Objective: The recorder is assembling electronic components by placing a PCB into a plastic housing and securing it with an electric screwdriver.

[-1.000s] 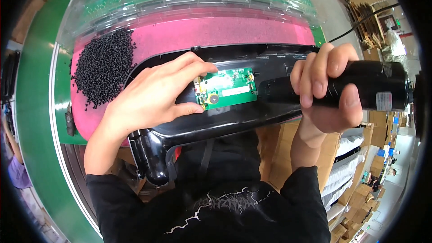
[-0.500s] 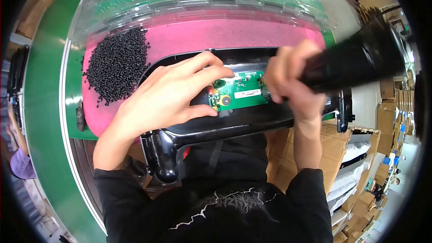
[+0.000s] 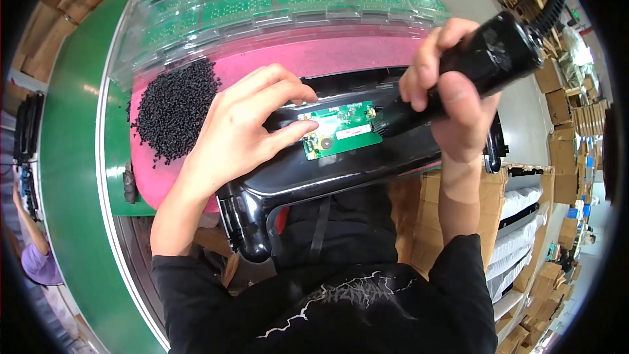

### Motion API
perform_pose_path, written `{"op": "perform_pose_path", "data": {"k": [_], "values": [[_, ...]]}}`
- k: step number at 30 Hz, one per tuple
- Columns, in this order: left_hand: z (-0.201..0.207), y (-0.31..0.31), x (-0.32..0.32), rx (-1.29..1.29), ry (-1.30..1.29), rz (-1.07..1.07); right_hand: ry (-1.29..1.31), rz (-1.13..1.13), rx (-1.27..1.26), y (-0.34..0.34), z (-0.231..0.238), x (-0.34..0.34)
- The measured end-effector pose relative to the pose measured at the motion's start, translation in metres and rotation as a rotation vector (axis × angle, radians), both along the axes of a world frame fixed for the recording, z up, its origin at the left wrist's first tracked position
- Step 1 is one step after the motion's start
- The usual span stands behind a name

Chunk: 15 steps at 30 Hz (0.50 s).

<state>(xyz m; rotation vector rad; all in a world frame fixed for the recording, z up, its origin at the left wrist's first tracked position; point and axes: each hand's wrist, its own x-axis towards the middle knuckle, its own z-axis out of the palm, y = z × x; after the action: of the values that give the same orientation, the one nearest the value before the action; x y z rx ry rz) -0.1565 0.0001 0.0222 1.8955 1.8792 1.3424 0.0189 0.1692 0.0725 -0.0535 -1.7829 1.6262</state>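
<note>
Left hand point(image 3: 241, 121) has shifted up beside the green board point(image 3: 346, 143), fingers parted, empty; right hand point(image 3: 456, 99) wraps a black tool point(image 3: 495, 52)

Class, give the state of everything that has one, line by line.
black plastic housing: open side up
green circuit board: inside housing, exposed
left hand: open, thumb over board
black power tool: held, tilted
right hand: closed around tool
small black pieces: heaped loosely
clear plastic trays: loaded
cardboard box: open

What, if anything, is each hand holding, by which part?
Right hand: black cylindrical tool, around its middle. Left hand: at left end of the circuit board; hold unclear.
</note>
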Motion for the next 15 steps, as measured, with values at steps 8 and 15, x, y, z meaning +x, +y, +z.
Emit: {"op": "perform_pose_path", "data": {"k": [8, 15], "values": [[0.002, 0.001, -0.003, 0.028, 0.078, 0.007, 0.159, -0.068, 0.02, -0.005, -0.019, -0.004], [0.007, 0.0, -0.015, 0.004, 0.221, 0.092, -0.168, -0.103, -0.118, -0.002, -0.019, 0.001]]}}
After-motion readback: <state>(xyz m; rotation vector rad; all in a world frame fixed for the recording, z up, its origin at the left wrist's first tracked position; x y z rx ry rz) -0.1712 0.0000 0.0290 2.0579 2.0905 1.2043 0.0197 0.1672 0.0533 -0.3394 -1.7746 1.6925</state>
